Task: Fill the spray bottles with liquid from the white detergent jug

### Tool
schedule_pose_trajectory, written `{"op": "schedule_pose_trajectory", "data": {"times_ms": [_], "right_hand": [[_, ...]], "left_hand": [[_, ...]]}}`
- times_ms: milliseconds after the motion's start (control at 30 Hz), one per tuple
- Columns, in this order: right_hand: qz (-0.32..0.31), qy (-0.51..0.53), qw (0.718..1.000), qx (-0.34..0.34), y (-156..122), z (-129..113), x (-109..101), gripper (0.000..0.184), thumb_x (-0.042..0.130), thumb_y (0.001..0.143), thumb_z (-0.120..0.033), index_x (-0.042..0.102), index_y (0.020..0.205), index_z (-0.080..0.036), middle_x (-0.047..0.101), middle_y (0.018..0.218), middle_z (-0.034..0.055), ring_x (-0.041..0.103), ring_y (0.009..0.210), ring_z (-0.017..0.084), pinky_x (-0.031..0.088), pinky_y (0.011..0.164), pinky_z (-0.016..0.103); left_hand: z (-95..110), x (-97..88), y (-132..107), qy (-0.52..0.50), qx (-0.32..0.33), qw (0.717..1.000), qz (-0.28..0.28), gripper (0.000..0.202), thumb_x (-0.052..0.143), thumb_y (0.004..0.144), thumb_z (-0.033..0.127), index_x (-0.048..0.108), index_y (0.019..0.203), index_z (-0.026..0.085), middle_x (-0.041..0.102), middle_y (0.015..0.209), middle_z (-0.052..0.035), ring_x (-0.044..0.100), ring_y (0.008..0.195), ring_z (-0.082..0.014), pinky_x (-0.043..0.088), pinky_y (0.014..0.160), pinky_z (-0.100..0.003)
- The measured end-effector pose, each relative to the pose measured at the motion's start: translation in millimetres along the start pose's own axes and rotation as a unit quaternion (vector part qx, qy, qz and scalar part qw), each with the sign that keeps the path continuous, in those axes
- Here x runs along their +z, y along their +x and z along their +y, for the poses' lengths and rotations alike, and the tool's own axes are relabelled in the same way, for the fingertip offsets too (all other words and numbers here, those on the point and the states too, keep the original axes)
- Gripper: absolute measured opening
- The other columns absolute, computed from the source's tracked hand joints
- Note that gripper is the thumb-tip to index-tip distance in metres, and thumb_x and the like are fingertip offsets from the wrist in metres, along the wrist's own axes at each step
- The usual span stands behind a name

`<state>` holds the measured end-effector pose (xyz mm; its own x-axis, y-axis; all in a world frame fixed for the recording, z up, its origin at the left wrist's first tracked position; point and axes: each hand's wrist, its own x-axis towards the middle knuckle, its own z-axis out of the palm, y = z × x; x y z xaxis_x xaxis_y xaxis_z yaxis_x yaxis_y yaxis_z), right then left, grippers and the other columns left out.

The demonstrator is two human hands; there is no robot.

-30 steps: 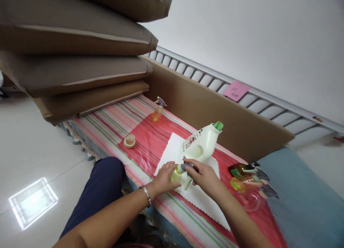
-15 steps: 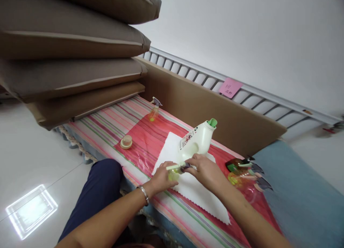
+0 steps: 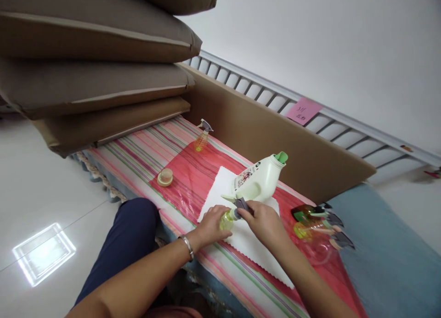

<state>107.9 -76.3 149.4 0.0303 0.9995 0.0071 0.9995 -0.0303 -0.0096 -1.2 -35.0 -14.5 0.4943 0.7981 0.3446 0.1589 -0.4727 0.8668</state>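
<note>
Small yellow spray bottle (image 3: 226,220), held over the white cloth (image 3: 241,237) at the near edge of the striped table covering (image 3: 144,155), just at 6 o'clock of the pale detergent jug (image 3: 258,182). Items follow in descending size.

Stacked brown cushions (image 3: 93,56): fill the 10 o'clock region of the view, overhanging the far-left end of the covering.

Cardboard panel (image 3: 275,130): stands on edge along the far side of the covering, running from 12 o'clock toward 3 o'clock.

Red plastic sheet (image 3: 193,175): lies on the stripes beneath the cloth and jug.

Detergent jug: lies tilted on the white cloth, its green cap (image 3: 281,157) pointing to 2 o'clock.

Left hand (image 3: 210,226): fingers wrapped around the body of the small yellow spray bottle; a metal bracelet (image 3: 188,248) circles the wrist.

Right hand (image 3: 263,221): closed on the grey trigger head (image 3: 241,204) at the bottle's top. The two hands sit close together, joined through the bottle.

Cluster of further spray bottles (image 3: 319,226): lies on its side at 3 o'clock of the hands, well apart from them; the count cannot be told.

Second upright spray bottle (image 3: 202,136): stands at 11 o'clock of the jug, near the cardboard panel.

Pink note (image 3: 303,111): stuck on the white rail behind the panel, at 1 o'clock.

Small round cap-like item (image 3: 165,176): rests at 9 o'clock of the cloth, on the edge of the red sheet.
</note>
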Motion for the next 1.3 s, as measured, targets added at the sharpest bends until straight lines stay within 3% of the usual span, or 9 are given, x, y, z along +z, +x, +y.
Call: {"op": "schedule_pose_trajectory", "data": {"times_ms": [433, 567, 667, 833, 1067, 1300], "right_hand": [[-0.028, -0.011, 0.999, -0.032, 13, -3, 9, 0.023, 0.048, 0.085, -0.027, 0.061, 0.069, -0.018, 0.067, 0.069, 0.0045, 0.060, 0.065, 0.017, 0.035, 0.058, 0.024], [-0.033, -0.021, 0.999, -0.029, 16, -8, 7, 0.022, 0.050, 0.084, -0.026, 0.062, 0.067, -0.018, 0.067, 0.068, 0.0050, 0.060, 0.064, 0.017, 0.033, 0.056, 0.024], [-0.034, -0.027, 0.999, -0.023, 17, -11, 6, 0.020, 0.052, 0.081, -0.024, 0.062, 0.066, -0.018, 0.068, 0.068, 0.0060, 0.060, 0.064, 0.017, 0.032, 0.055, 0.024], [-0.042, -0.023, 0.999, -0.014, 17, -12, 4, 0.017, 0.053, 0.078, -0.022, 0.062, 0.065, -0.017, 0.065, 0.063, 0.0056, 0.058, 0.060, 0.016, 0.030, 0.052, 0.024], [-0.044, -0.010, 0.999, -0.013, 16, -7, 5, 0.018, 0.053, 0.079, -0.023, 0.061, 0.064, -0.017, 0.064, 0.061, 0.0043, 0.056, 0.058, 0.015, 0.030, 0.052, 0.023], [-0.042, 0.004, 0.999, -0.009, 16, -8, 6, 0.018, 0.053, 0.079, -0.023, 0.061, 0.064, -0.017, 0.063, 0.060, 0.0034, 0.055, 0.056, 0.015, 0.029, 0.052, 0.023]], "left_hand": [[-2, 1.7, -1, 0.004, -0.013, 1.000, -0.012, 0.069, 0.078, 0.055, 0.022, 0.049, 0.117, 0.025, 0.054, 0.119, -0.0068, 0.048, 0.110, -0.0278, 0.039, 0.093, -0.044], [3, -3.0, -2, -0.003, -0.018, 1.000, -0.002, 0.069, 0.078, 0.059, 0.034, 0.047, 0.120, 0.023, 0.053, 0.120, -0.0090, 0.048, 0.111, -0.0286, 0.039, 0.094, -0.045], [12, -7.3, 1, -0.009, -0.010, 1.000, 0.014, 0.059, 0.071, 0.069, 0.043, 0.048, 0.118, 0.019, 0.056, 0.117, -0.0109, 0.049, 0.110, -0.0279, 0.038, 0.094, -0.043], [23, -6.9, 9, -0.021, 0.011, 0.999, 0.023, 0.025, 0.056, 0.084, 0.040, 0.059, 0.096, 0.018, 0.062, 0.096, -0.0070, 0.055, 0.094, -0.0217, 0.043, 0.085, -0.034], [23, -9.0, 14, -0.022, 0.033, 0.999, -0.002, 0.022, 0.053, 0.085, 0.039, 0.059, 0.088, 0.017, 0.063, 0.088, -0.0051, 0.056, 0.087, -0.0203, 0.044, 0.081, -0.030], [28, -6.8, 9, 0.001, -0.007, 0.999, 0.050, 0.029, 0.058, 0.081, 0.043, 0.058, 0.090, 0.015, 0.062, 0.092, -0.0102, 0.055, 0.092, -0.0265, 0.042, 0.083, -0.040]]}}
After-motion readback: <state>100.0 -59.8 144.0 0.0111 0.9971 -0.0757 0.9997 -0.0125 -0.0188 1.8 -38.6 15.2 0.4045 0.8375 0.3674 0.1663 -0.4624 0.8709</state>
